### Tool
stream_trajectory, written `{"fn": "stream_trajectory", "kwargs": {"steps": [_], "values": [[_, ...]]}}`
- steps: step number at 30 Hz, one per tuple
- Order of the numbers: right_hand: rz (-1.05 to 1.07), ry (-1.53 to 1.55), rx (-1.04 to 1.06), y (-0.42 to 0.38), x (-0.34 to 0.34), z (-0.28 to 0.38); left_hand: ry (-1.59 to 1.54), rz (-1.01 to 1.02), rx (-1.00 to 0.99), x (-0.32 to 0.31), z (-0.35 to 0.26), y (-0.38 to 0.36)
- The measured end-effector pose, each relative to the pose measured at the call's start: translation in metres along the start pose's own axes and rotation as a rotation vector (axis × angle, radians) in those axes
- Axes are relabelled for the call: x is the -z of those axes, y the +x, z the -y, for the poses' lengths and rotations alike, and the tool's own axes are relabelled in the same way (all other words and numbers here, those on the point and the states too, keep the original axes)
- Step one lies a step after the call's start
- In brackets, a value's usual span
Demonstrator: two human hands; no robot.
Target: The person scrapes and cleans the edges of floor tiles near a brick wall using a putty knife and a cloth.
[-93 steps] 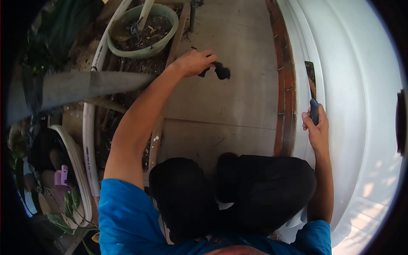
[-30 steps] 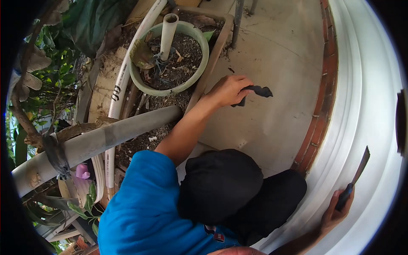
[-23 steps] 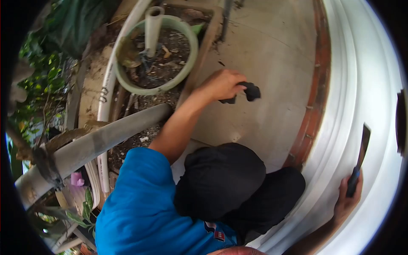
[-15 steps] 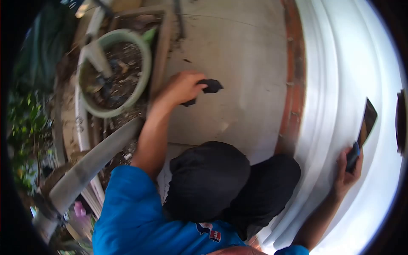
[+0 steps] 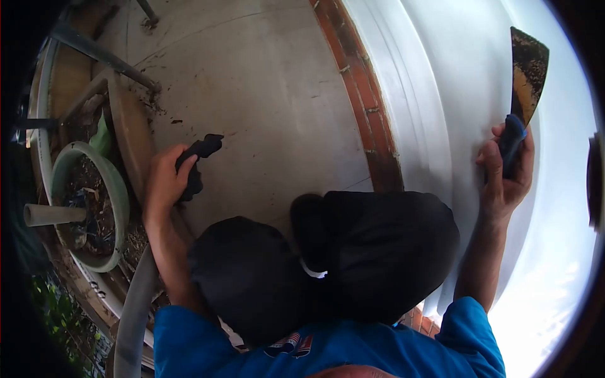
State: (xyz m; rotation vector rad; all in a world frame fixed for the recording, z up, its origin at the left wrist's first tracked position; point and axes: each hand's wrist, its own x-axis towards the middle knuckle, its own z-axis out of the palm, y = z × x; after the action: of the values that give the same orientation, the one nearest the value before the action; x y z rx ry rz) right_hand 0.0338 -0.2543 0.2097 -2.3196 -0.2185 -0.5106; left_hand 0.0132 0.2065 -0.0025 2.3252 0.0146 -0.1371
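Note:
On the left, my left hand (image 5: 166, 179) is closed around a crumpled black cloth (image 5: 205, 147), its ends sticking out on both sides of the fingers above the floor. My right hand (image 5: 508, 183), raised beside the white wall, grips the dark handle of a broad-bladed knife (image 5: 529, 72). Its blade points up and away from me, widens toward a slanted end, and shows dark stains with a tan patch. A bit of blue shows at the top of the handle.
Below me are my bent knees in black trousers (image 5: 391, 252). A round green pot (image 5: 123, 217) of soil with a pipe (image 5: 53, 215) stands at left, by a planter edge (image 5: 129, 123). Red bricks (image 5: 372, 113) line the foot of the white wall (image 5: 435, 82). Pale floor (image 5: 265, 94) lies ahead.
My view has swung to the right, shifting the pot and bricks leftward. The knife is now higher in view, its blade face turned more toward me. Both hands keep their hold.

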Motion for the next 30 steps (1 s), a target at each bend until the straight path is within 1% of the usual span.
{"fn": "stream_trajectory", "kwargs": {"steps": [1, 3, 6, 9, 11, 12, 14, 18, 19, 22, 23, 26, 30], "values": [[-0.014, 0.029, 0.0, 0.0, -0.002, 0.001, -0.018, -0.006, 0.013, 0.001, -0.002, -0.001], [0.004, -0.014, 0.009, -0.003, -0.001, -0.004, -0.061, -0.022, 0.052, 0.002, -0.006, -0.004], [-0.019, -0.057, -0.011, -0.001, -0.007, 0.0, 0.008, -0.099, -0.003, -0.003, -0.004, -0.005], [-0.036, -0.043, -0.046, -0.008, -0.012, 0.002, 0.06, -0.119, -0.026, -0.003, -0.005, -0.004], [-0.024, -0.046, -0.094, -0.01, -0.011, 0.005, 0.072, -0.091, 0.018, -0.002, -0.008, -0.004], [-0.005, -0.018, -0.108, -0.01, -0.012, 0.006, 0.077, -0.074, 0.045, -0.002, -0.01, -0.006], [0.023, 0.039, -0.117, -0.007, -0.012, 0.009, 0.104, -0.067, 0.032, -0.003, -0.007, -0.006], [0.006, 0.183, -0.15, -0.006, -0.01, 0.008, 0.209, -0.075, 0.06, -0.003, -0.007, -0.004], [0.014, 0.16, -0.192, -0.009, -0.005, 0.006, 0.167, -0.06, 0.112, -0.001, -0.01, -0.002], [0.003, 0.139, -0.176, -0.016, -0.005, 0.005, 0.113, -0.032, 0.08, 0.004, -0.006, -0.001], [0.003, 0.172, -0.194, -0.019, -0.006, 0.006, 0.115, -0.05, 0.076, 0.005, -0.007, 0.001], [0.023, 0.12, -0.22, -0.027, -0.01, 0.006, 0.118, -0.105, 0.097, 0.004, -0.009, 0.005], [-0.025, 0.123, -0.22, -0.024, -0.01, 0.007, 0.119, -0.101, 0.1, 0.003, -0.005, 0.007]]}}
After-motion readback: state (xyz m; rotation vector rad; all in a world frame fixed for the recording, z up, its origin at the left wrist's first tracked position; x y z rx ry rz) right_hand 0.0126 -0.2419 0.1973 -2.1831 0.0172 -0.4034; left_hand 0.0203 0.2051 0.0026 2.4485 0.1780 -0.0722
